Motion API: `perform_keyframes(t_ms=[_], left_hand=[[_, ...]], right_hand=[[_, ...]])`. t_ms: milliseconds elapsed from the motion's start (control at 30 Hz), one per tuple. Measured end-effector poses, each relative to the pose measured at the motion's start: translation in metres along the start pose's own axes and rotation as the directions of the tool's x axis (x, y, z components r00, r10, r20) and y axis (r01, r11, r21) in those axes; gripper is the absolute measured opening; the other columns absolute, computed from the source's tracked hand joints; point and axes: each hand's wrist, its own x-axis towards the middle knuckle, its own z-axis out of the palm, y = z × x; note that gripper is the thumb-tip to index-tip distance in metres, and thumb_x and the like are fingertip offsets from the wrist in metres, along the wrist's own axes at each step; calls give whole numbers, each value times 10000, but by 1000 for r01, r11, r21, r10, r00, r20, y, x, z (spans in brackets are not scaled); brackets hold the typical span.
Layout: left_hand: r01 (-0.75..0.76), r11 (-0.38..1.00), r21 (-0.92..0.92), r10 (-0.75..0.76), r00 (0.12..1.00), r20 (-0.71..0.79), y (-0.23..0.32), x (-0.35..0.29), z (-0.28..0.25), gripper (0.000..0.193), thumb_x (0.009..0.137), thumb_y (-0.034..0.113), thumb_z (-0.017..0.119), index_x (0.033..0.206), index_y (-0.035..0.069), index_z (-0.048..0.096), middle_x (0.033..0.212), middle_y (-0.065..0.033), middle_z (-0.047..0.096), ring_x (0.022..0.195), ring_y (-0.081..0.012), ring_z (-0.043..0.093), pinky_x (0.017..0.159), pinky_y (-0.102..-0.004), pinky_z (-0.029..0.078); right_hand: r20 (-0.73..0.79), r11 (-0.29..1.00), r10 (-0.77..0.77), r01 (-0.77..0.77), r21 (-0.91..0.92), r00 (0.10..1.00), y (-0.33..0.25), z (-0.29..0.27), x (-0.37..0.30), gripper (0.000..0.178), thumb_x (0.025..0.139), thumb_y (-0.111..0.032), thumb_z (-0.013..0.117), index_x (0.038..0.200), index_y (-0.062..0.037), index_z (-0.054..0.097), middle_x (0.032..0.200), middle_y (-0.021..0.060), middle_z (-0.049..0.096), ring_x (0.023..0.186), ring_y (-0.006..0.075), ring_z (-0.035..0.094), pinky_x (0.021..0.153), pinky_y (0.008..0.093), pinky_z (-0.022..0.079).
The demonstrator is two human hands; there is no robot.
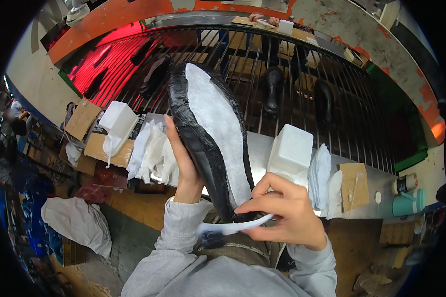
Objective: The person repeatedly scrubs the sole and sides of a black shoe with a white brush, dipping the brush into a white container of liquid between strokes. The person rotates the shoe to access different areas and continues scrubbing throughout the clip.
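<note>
Left hand (pixel 186 166) grips the upturned black shoe (pixel 208 133); right hand (pixel 287 210) pinches a white brush (pixel 228 228) near its heel.

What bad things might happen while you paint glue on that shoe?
The left hand grips only one edge of the upturned black shoe, so it might slip. The brush in the right hand points its wet bristles at the grey sleeve and may smear it.

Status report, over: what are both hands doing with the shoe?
Left hand grips black shoe, sole side up. Right hand holds white brush at its heel. Nothing between them.
</note>
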Motion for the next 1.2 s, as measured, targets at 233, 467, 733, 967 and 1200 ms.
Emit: perform_keyframes(t_ms=[233,467,733,967,1200], left_hand=[[152,987,54,-158,979,129,-3,-30,23,847,991,711,302,1508,44,376,1437,-175,510,1294,-304,529,1107,-443,419],[97,993,69,-97,995,-5,-16,-30,12,862,965,756,329,1411,37,491,1292,-151,612,1139,-245,631,980,-393,521],[296,954,-48,-298,953,-54,-35,-40,-28,683,1018,614,421,1429,75,500,1301,-111,623,1082,-210,659,943,-341,553],[440,819,-368,-393,898,198,-29,-26,-26,901,925,777,352,1456,55,447,1190,-243,649,865,-354,715,646,-394,635],[123,982,-142,-66,933,354,-10,-27,-47,961,898,785,428,1566,111,272,1363,-268,530,1063,-432,656,737,-470,635]], right_hand=[[-441,954,-11,-122,-274,898,25,-19,36,546,651,-241,942,1027,-48,596,943,7,430,730,84,406,594,241,349],[-256,953,198,-246,-174,946,26,5,-16,980,542,-437,995,1266,-24,480,1119,49,377,919,134,457,718,302,428],[-412,650,393,-565,-508,822,70,-46,-105,319,771,-125,803,1081,-146,727,958,32,557,790,171,508,749,311,366],[-431,419,145,-450,-789,890,115,-34,-131,238,725,-159,827,958,-175,785,968,22,593,867,203,564,829,378,335],[-503,449,163,-518,-728,849,119,-30,-128,252,711,-223,865,947,-168,794,995,27,551,858,210,504,854,367,319]])
